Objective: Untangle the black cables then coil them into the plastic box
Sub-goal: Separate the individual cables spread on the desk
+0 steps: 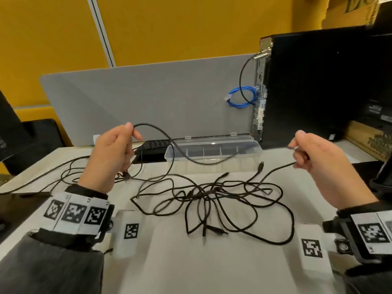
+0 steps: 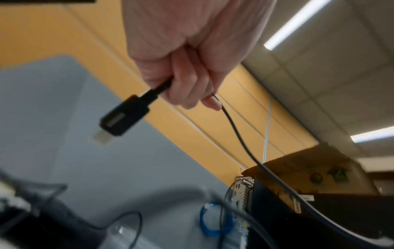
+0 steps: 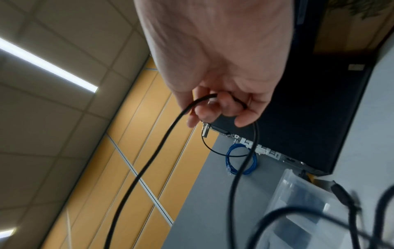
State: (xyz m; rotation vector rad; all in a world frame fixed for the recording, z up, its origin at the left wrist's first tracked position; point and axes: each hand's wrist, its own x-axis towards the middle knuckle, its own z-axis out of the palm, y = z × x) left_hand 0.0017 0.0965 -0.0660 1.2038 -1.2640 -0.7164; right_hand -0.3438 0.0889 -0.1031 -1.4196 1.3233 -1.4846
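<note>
A tangle of thin black cables (image 1: pixel 214 198) lies on the white table in the head view. One black cable (image 1: pixel 182 153) hangs in a slack arc above it between my two raised hands. My left hand (image 1: pixel 114 153) grips that cable near its end, and its black USB plug (image 2: pixel 123 116) sticks out below the fist. My right hand (image 1: pixel 314 153) holds the cable (image 3: pixel 162 143) farther along with curled fingers; from there it drops back to the tangle. The clear plastic box (image 1: pixel 214 149) with dividers stands open behind the tangle, with no cable in it.
A black computer tower (image 1: pixel 318 85) stands at the back right with a blue coiled cable (image 1: pixel 241 96) beside it. A grey divider panel (image 1: pixel 148 98) closes the back of the table. A black keyboard (image 1: pixel 152 149) lies left of the box. More black cable (image 1: pixel 42 177) trails off left.
</note>
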